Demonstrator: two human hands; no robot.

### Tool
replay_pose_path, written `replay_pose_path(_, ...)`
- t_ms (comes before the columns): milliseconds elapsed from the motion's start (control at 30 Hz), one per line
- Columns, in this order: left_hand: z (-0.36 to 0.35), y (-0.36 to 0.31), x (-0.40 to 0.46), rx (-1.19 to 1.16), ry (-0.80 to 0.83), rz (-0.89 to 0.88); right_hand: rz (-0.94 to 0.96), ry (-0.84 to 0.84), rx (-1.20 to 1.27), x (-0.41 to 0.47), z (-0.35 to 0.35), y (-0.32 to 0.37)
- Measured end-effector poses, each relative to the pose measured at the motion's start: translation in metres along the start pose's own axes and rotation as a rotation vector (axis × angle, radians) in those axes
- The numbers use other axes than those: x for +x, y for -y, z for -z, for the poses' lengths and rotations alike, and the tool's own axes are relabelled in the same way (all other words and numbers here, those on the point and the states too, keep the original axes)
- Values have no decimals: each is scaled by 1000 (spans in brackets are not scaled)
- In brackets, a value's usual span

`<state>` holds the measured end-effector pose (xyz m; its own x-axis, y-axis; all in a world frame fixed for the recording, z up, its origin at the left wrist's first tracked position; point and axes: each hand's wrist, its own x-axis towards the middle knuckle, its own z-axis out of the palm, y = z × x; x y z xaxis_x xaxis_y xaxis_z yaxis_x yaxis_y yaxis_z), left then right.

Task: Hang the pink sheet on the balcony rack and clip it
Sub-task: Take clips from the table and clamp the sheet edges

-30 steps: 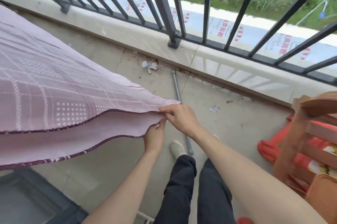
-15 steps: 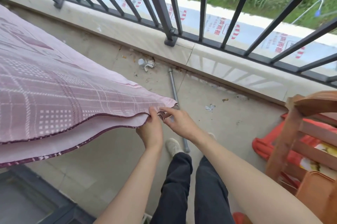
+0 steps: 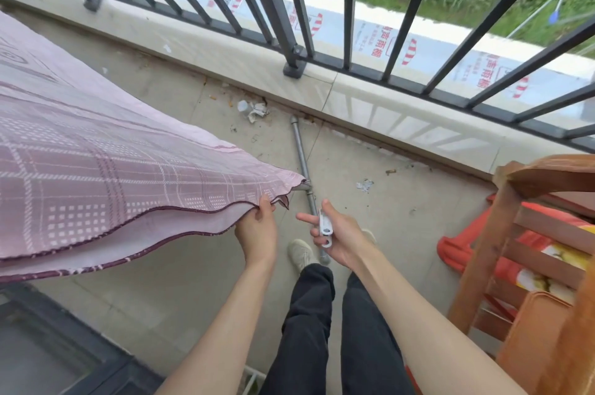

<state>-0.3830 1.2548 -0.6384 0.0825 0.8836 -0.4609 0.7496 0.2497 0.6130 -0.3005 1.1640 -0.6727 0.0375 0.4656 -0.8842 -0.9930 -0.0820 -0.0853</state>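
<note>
Pink sheet (image 3: 106, 175): it lay draped in 2 layers over something out of view at our left, its corner reaching toward the middle of the balcony floor (image 3: 386, 208), dark piping along both hems.
Left hand (image 3: 257, 230): we pinched the hem just short of the corner, thumb on top and fingers curled underneath.
Right hand (image 3: 338, 237): we held a white clip (image 3: 324, 227) against the palm, thumb and lower fingers curled round it, the forefinger sticking out toward the sheet; it hung near the corner, not touching the cloth.
Clip: whether its mouth was sprung apart we could not tell.
Rack: a short grey end (image 3: 306, 186) peeped from under the corner; we took it for the bar but could not be sure.
Step in hand: hanging looked done; we judged clipping was just starting.
Next move: squeeze the clip wide, bring it over both layers at the corner while our left hand keeps them taut and together, then let it bite.
Nearby: black railing (image 3: 267, 2), grey pipe (image 3: 301, 153) on the floor, wooden chair (image 3: 531, 233) at right.
</note>
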Motion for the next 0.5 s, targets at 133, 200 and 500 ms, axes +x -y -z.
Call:
replay_pose_path(133, 2, 1, 2, -6, 23, 5, -36, 28, 108, -1, 7, -8)
replay_pose_path(200, 4, 1, 2, -8, 38, 4, -64, 64, 176, -5, 10, -8)
replay_pose_path(500, 9, -3, 0, -6, 66, -27, 133, -134, -482, -12, 2, -20)
